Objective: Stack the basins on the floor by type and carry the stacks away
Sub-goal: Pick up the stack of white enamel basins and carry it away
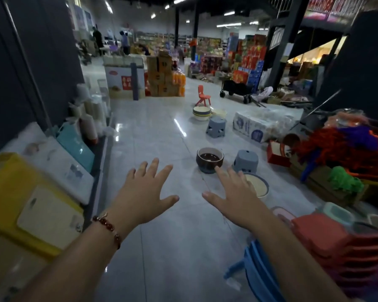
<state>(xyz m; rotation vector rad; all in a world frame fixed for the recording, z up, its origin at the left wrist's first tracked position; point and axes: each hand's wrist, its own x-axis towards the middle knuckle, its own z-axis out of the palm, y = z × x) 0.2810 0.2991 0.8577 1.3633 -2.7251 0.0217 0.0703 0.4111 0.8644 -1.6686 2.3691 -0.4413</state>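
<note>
Both hands are held out over the glossy tiled floor (162, 136), fingers spread wide and nothing grasped: the left hand (145, 194), with a beaded bracelet (109, 228) at its wrist, and the right hand (236, 192). A dark brown basin (210, 159) is seen on the floor just beyond the right fingertips, beside a grey stool (246, 161). A cream basin (260, 185) is partly hidden by the right hand. Further off, a stack of basins (201, 113) is set near a red chair (203, 95).
</note>
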